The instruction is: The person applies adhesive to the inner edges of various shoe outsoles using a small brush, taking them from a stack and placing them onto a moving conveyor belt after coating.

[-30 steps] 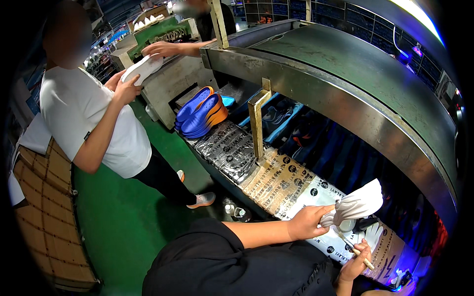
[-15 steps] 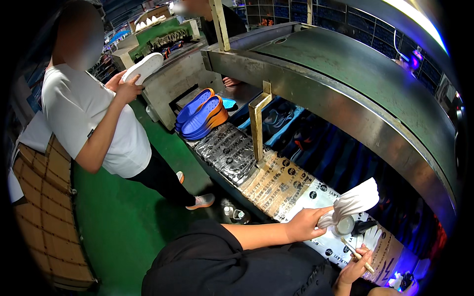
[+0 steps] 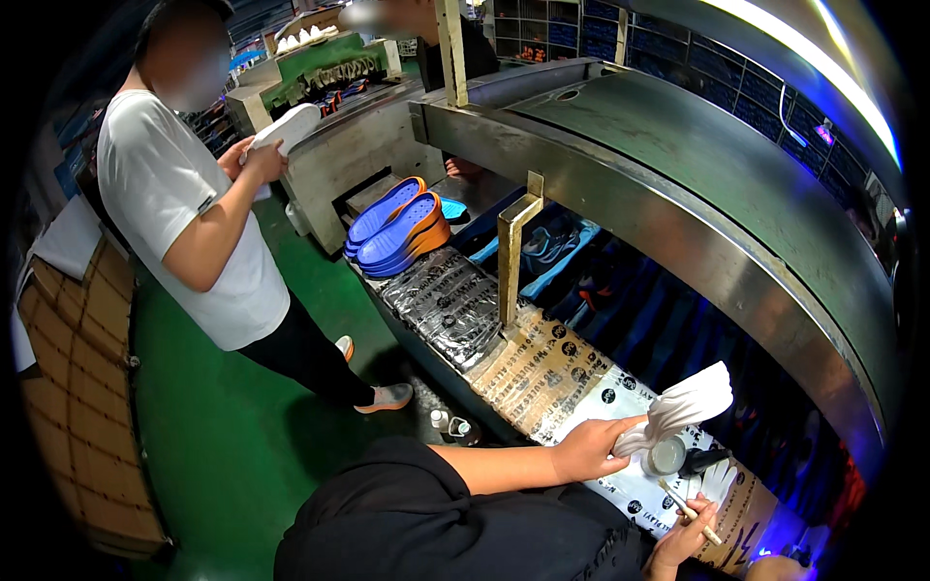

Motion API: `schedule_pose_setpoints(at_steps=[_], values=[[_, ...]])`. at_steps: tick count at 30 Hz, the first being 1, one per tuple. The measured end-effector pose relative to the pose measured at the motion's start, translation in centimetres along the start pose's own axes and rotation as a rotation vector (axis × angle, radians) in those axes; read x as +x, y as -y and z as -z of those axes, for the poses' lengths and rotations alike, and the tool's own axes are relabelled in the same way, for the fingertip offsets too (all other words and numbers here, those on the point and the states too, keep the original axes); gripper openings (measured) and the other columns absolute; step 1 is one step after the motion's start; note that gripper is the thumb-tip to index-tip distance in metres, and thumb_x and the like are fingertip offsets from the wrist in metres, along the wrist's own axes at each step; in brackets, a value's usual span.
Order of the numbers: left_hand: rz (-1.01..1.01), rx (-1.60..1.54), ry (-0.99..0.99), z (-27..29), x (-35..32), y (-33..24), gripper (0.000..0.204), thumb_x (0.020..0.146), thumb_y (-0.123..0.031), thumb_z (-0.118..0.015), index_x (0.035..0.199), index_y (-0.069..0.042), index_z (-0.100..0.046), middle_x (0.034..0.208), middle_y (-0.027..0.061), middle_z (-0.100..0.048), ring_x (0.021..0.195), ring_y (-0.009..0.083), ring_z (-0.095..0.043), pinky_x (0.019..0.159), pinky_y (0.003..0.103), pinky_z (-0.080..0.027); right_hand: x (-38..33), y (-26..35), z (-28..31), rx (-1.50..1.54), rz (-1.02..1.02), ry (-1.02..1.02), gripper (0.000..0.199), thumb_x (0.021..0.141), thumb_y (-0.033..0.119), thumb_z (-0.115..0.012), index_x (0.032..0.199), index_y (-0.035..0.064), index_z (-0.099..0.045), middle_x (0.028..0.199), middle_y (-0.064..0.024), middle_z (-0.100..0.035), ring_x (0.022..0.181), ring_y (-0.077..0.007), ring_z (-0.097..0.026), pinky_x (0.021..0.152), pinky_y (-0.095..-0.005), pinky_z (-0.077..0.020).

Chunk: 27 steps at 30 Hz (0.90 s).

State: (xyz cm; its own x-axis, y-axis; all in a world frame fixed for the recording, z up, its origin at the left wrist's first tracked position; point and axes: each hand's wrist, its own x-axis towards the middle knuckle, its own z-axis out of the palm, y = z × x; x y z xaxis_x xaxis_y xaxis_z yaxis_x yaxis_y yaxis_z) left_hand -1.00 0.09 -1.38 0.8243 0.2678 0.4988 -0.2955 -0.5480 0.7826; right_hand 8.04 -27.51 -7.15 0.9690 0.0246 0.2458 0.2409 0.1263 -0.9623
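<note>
Right hand (image 3: 686, 537): fingers closed around a slim brush (image 3: 705, 523), its bristle end towards a cup (image 3: 666, 455).
Left hand (image 3: 589, 452): thumb and fingers pinching one end of a white ridged sole (image 3: 683, 407), held up over the bench (image 3: 542, 373).
Cup: round, standing on the bench near the left hand; a black object (image 3: 705, 460), kind unclear to me, and a white glove (image 3: 719, 481) lie beside it.
Bench: wrapped in dark, brown and white bands, printed with black lettering and round emblems; bold black strokes mark the brown end.
Blue-and-orange soles (image 3: 405, 232): stacked at the bench's other end.
Co-worker (image 3: 184, 213), across from me: white shirt, both hands at a white shoe sole (image 3: 288, 128).
</note>
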Motion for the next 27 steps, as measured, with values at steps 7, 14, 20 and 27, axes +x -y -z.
schedule_pose_setpoints(at_steps=[7,14,20,27], values=[[0.026,0.007,0.014,0.3,-0.3,0.1,0.06,0.072,-0.019,-0.07,0.125,0.0,-0.051,0.08,0.0165,-0.064,0.068,0.0325,-0.062,0.061,0.039,-0.049,0.4,-0.5,0.0,0.008,-0.033,-0.002,0.036,0.102,0.031,-0.041,0.08,0.0043,-0.053,0.08,-0.0062,-0.053,0.067,-0.0097,-0.046,0.077,-0.025,-0.0413],[0.003,0.036,0.0,0.2,-0.3,0.3,0.061,0.071,-0.018,-0.07,0.127,0.0,-0.05,0.078,0.0159,-0.063,0.067,0.0319,-0.062,0.061,0.039,-0.049,0.4,0.4,-0.7,0.028,-0.047,-0.002,0.036,0.102,0.032,-0.041,0.08,0.0049,-0.052,0.082,-0.0061,-0.053,0.066,-0.0096,-0.044,0.072,-0.0246,-0.0403],[0.08,-0.005,-0.014,0.3,-0.7,1.0,0.063,0.073,-0.015,-0.068,0.132,-0.008,-0.048,0.082,0.0158,-0.064,0.069,0.031,-0.063,0.065,0.037,-0.051,-0.8,4.0,-3.9,-0.05,-0.014,0.009,0.037,0.102,0.022,-0.035,0.076,0.0011,-0.052,0.072,-0.007,-0.052,0.061,-0.0132,-0.047,0.099,-0.0363,-0.0379],[0.272,0.081,-0.017,-0.3,-0.8,0.3,0.049,0.077,-0.026,-0.067,0.112,0.006,-0.055,0.083,0.0248,-0.064,0.077,0.0408,-0.063,0.07,0.042,-0.051,-1.0,3.1,-2.5,-0.056,-0.003,-0.037,0.04,0.101,0.022,-0.035,0.072,0.0006,-0.053,0.065,-0.0067,-0.05,0.073,-0.0148,-0.05,0.103,-0.0386,-0.034]])
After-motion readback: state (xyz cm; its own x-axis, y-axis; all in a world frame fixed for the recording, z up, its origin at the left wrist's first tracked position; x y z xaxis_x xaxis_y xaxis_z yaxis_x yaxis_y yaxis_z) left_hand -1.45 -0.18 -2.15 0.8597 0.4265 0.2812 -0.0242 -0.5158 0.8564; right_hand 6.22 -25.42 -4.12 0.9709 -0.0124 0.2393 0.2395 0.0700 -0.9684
